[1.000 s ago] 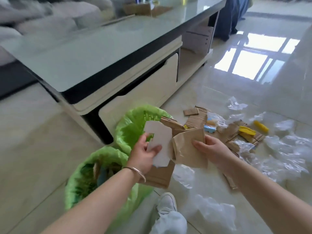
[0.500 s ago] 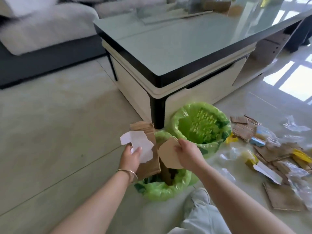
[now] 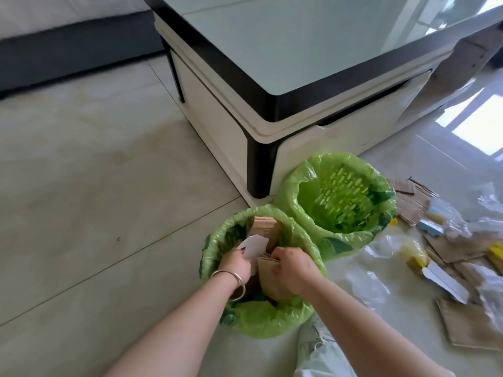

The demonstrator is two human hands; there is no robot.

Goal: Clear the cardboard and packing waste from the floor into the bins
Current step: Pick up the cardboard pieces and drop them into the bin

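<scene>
Both hands' fingers grip cardboard [image 3: 272,278] inside near bin [image 3: 272,322]; far bin [image 3: 299,186] open.

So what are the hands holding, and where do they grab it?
The left hand pinches a white paper scrap by its lower edge. The right hand grips the top edge of a brown cardboard piece, both over the near bin.

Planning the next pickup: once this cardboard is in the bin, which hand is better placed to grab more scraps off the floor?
Probably the right hand: the remaining cardboard scraps lie on its side. The left hand would have to cross over.
</scene>
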